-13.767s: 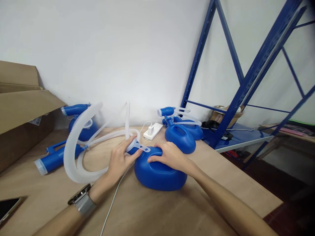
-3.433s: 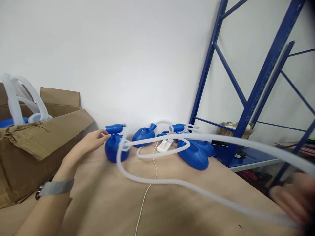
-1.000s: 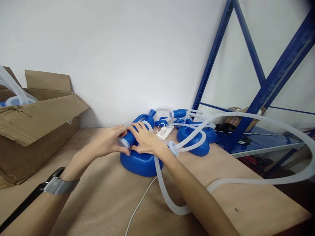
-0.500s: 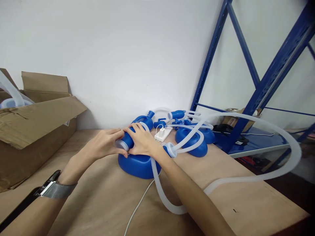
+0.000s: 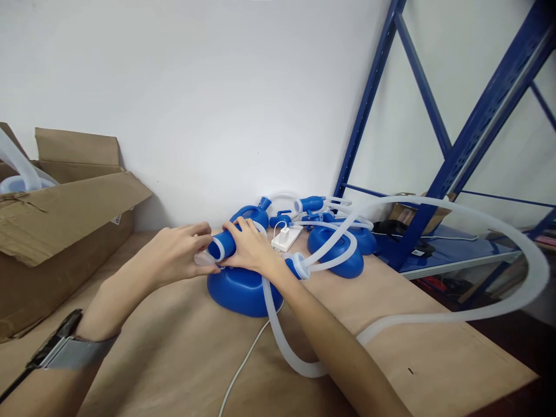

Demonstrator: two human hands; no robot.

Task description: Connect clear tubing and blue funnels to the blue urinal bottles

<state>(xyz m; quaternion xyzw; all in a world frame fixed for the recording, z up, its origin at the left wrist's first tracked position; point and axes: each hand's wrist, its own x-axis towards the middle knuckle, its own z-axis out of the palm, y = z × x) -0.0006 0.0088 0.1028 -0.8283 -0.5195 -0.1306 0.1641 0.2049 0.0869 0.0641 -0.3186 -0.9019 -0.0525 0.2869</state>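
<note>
My right hand [image 5: 252, 249] is wrapped round a blue cylindrical cup [image 5: 225, 244] with a white rim, which lies tilted with its mouth toward the left. Between the thumb and fingers of my left hand [image 5: 182, 252] is a translucent cap [image 5: 201, 259], now apart from the cup's mouth. Under both hands sits a blue plastic container [image 5: 243, 294] on the brown tabletop [image 5: 174, 347]. A ribbed translucent hose [image 5: 280, 341] passes beneath my right forearm and loops out to the right. Another blue fitting with a white collar [image 5: 301, 266] lies just beyond my right wrist.
An open cardboard box [image 5: 61, 255] stands at the left, with a hose inside. Behind the hands are more blue containers [image 5: 336, 252] with hoses and a white power strip [image 5: 287, 237]. A white cable [image 5: 243, 365] crosses the table. Blue metal shelving [image 5: 456, 156] rises at the right.
My left hand has drawn the translucent cap leftward off the cup, baring its white-rimmed mouth. My right hand stays on the cup. The view has shifted slightly.
</note>
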